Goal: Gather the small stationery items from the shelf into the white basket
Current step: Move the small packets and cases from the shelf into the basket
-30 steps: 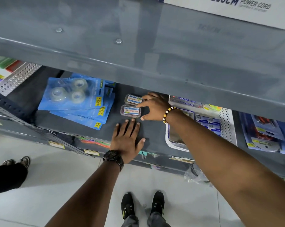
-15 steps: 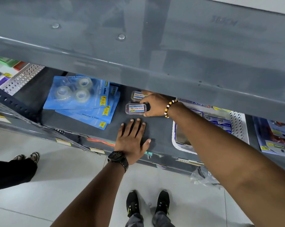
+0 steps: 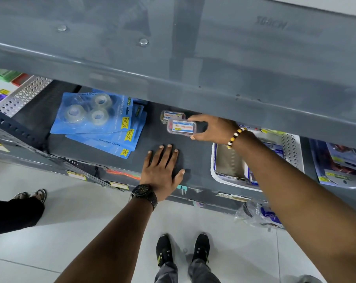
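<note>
My right hand point(image 3: 212, 128) grips a small clear plastic box point(image 3: 181, 127) with a white and blue label, lifted just above the grey shelf point(image 3: 195, 158). A second small clear box point(image 3: 171, 116) lies on the shelf right behind it, partly under the upper shelf. My left hand point(image 3: 162, 170) rests flat on the shelf's front part, fingers spread, holding nothing. The white basket point(image 3: 222, 176) stands on the shelf to the right, under my right forearm, with blue packs inside it.
Blue tape packs point(image 3: 93, 117) are stacked on the shelf's left side. The grey upper shelf point(image 3: 193, 64) overhangs the back. More blister packs point(image 3: 340, 164) lie at far right. Another person's legs point(image 3: 15, 211) stand at the left, my shoes point(image 3: 183, 250) below.
My right hand closed on the nearer clear box and lifted it slightly toward the right. My left hand stayed flat on the shelf.
</note>
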